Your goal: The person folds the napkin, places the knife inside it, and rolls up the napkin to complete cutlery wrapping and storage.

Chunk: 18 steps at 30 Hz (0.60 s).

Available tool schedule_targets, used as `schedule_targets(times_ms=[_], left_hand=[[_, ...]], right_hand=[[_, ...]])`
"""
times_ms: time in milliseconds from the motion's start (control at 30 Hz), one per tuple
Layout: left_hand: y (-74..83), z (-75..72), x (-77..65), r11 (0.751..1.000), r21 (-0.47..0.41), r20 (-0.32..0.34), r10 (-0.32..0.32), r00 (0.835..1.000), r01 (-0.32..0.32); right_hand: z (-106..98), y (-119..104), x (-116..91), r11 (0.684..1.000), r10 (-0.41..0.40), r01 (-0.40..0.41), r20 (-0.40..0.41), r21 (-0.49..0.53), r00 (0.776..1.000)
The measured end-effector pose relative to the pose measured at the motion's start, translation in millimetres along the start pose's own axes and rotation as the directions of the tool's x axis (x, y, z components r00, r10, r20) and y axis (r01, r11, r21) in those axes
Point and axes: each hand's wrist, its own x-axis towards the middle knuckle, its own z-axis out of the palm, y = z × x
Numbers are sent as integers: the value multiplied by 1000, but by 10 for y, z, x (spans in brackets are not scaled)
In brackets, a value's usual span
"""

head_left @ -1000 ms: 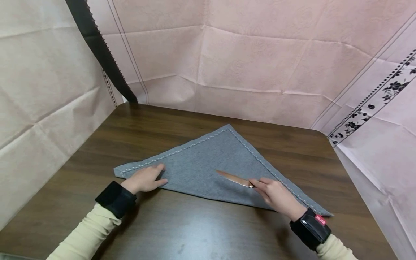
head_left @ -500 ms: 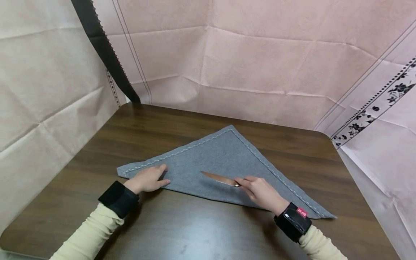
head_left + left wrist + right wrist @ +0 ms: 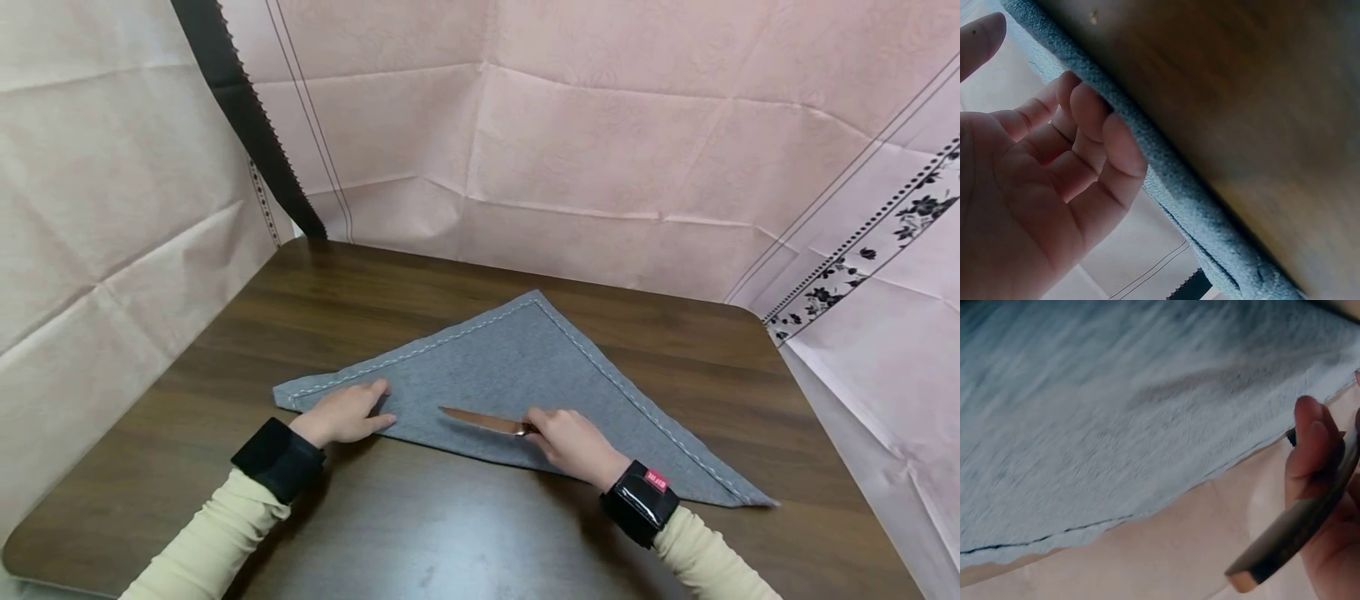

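Note:
A grey cloth (image 3: 495, 367), folded to a triangle with white stitching along two borders, lies on the wooden table. My left hand (image 3: 348, 412) rests on its left part near the front fold, thumb and forefinger spread. In the left wrist view, the loosely bent fingers (image 3: 1124, 144) touch the cloth's edge. My right hand (image 3: 573, 443) grips a knife (image 3: 483, 419) by its handle, the blade pointing left over the middle of the cloth. Whether the blade touches the cloth cannot be told. The right wrist view shows the knife's dark handle (image 3: 1285, 540) passing through the fingers.
The brown wooden table (image 3: 420, 525) has rounded far corners. Pale pink sheeting (image 3: 585, 158) hangs behind it and on both sides. A black strip (image 3: 255, 125) with a jagged edge runs down to the far left corner.
My right hand has moved left with the knife, from the cloth's right part toward its middle. The left hand stays on the cloth. The head view has shifted slightly.

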Motion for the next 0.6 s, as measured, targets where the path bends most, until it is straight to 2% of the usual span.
schedule_targets(times_ms=[133,300,600], left_hand=[[-6,8,15,1000,6,-1,-6,1000,6],[1,15,26,1000,11,2,-8,1000,7],[16,3,5,1000,14,4,-6,1000,6]], right_hand=[[90,-35,38,998,35,-34,23,-47,999],[174,-77,58,993,43,-38,41,-116,998],[259,-128,49,969,44,-48,-23,-242,999]])
